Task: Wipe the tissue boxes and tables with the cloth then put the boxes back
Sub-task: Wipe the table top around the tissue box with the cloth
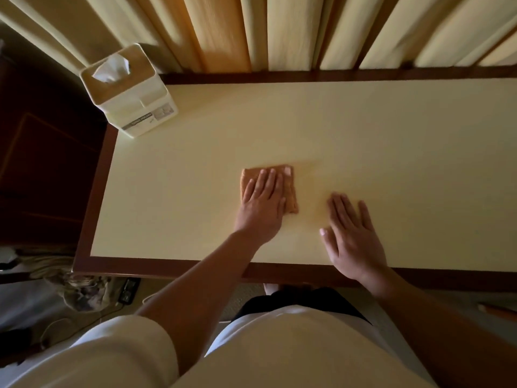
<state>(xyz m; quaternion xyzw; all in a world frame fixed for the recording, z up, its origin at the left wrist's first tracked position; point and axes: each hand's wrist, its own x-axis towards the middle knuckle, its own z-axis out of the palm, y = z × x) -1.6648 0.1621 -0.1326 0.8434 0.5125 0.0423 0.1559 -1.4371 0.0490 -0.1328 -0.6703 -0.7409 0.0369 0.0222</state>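
One folded orange cloth, centre: soft, limp, pressed under flat left hand fingers. Idle right hand, fingers released. Upper left, white tissue box: likely light; grip sides.

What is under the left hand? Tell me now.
An orange cloth lies flat on the table under the left hand. Its far and right edges show; the part beneath the palm is covered.

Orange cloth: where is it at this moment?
In the head view, the folded orange cloth lies mid-table on the cream tabletop, pressed under the left hand, just left of the right hand.
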